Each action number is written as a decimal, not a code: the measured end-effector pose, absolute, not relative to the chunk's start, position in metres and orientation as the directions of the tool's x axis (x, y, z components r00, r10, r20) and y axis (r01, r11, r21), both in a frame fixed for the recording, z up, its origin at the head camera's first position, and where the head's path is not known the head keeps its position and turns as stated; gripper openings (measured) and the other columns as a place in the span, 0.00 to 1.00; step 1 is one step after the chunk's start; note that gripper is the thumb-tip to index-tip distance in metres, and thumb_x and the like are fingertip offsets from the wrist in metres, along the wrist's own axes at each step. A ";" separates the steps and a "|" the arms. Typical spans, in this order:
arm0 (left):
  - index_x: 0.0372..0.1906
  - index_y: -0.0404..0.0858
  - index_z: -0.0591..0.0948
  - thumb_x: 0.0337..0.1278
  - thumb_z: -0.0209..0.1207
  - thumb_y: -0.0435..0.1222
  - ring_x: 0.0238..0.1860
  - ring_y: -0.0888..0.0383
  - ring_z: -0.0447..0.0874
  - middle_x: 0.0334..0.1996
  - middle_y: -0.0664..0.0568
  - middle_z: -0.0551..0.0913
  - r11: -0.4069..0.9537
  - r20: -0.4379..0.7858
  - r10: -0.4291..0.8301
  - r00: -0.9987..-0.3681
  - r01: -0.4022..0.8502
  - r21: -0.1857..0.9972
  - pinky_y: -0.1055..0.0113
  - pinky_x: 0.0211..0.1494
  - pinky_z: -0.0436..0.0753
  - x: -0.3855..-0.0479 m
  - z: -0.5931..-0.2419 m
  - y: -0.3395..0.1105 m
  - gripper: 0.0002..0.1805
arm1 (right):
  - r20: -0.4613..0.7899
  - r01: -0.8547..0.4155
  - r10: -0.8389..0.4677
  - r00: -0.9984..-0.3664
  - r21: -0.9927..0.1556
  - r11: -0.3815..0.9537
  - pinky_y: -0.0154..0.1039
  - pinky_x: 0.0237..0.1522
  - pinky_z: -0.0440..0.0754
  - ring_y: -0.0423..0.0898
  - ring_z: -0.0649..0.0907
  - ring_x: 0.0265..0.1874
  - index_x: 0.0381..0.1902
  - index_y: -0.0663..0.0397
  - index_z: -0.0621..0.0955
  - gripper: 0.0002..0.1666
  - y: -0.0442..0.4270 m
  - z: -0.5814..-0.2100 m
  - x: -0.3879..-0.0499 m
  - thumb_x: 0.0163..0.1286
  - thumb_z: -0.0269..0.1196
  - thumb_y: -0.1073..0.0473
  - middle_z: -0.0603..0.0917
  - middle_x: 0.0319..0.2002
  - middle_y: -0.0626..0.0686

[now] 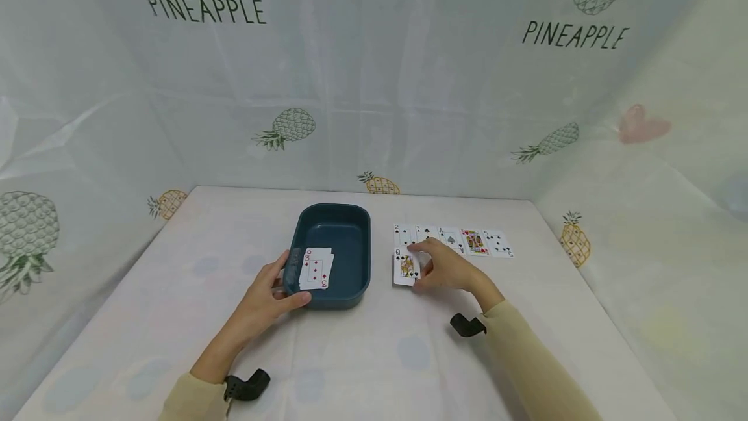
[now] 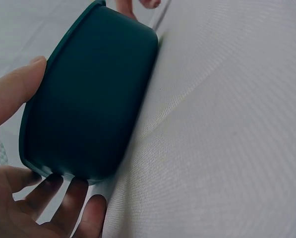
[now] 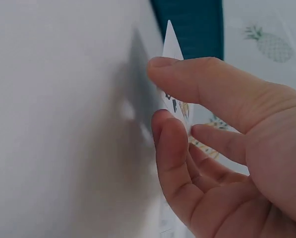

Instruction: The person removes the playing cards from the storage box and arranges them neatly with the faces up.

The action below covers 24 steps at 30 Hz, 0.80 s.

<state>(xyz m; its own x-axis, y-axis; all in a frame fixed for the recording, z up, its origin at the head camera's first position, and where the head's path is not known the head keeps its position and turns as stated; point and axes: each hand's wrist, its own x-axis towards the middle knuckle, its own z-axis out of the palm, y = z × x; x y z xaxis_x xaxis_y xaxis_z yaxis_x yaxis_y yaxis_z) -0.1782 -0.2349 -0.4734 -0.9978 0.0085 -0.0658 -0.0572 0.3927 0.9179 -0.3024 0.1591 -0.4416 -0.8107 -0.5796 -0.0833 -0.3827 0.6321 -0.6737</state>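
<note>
A dark teal tray (image 1: 345, 236) stands on the table, holding a small pile of cards (image 1: 316, 269) with a three of diamonds on top. My left hand (image 1: 261, 304) grips the tray's near left corner, thumb at the near rim; in the left wrist view thumb and fingers lie around the tray (image 2: 88, 94). To the right of the tray, my right hand (image 1: 448, 269) pinches a queen card (image 1: 404, 265) by its right side, just below the left end of a card row (image 1: 474, 242). The right wrist view shows the card (image 3: 171, 44) tilted between thumb and fingers.
The row at the right holds several face-up cards, among them a king and a five (image 1: 498, 244). A white cloth with pale spots covers the table (image 1: 350, 362). Behind and at both sides hangs a pineapple-print curtain (image 1: 374, 83).
</note>
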 end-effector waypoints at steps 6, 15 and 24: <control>0.88 0.48 0.49 0.59 0.77 0.48 0.65 0.41 0.81 0.78 0.39 0.57 0.402 -0.065 0.005 -0.998 -0.057 0.914 0.52 0.65 0.84 -0.178 -0.474 -0.235 0.61 | -0.084 -0.380 -0.592 -0.802 -0.693 0.613 0.33 0.42 0.82 0.41 0.85 0.34 0.76 0.63 0.72 0.52 0.165 -0.458 -0.308 0.56 0.82 0.63 0.71 0.63 0.61; 0.88 0.47 0.49 0.59 0.77 0.48 0.64 0.41 0.81 0.80 0.39 0.55 0.391 -0.065 0.007 -0.998 -0.057 0.918 0.57 0.61 0.85 -0.181 -0.473 -0.236 0.62 | -0.092 -0.357 -0.589 -0.803 -0.716 0.600 0.33 0.41 0.82 0.43 0.84 0.35 0.75 0.63 0.73 0.51 0.166 -0.460 -0.312 0.56 0.83 0.62 0.69 0.67 0.62; 0.88 0.47 0.49 0.59 0.77 0.48 0.64 0.42 0.81 0.80 0.39 0.55 0.398 -0.074 0.002 -0.997 -0.067 0.915 0.56 0.61 0.85 -0.180 -0.475 -0.235 0.62 | -0.134 -0.340 -0.581 -0.802 -0.697 0.631 0.34 0.44 0.81 0.42 0.84 0.35 0.76 0.59 0.73 0.51 0.168 -0.459 -0.314 0.57 0.83 0.59 0.66 0.68 0.62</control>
<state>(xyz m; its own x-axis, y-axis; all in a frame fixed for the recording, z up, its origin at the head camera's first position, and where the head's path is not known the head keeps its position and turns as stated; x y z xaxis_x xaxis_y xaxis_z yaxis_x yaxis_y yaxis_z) -0.1796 -0.2347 -0.4752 -0.9973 0.0016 -0.0736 -0.0669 0.3980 0.9149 -0.3143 0.1675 -0.4594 -0.8025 -0.5814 -0.1341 -0.3404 0.6307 -0.6973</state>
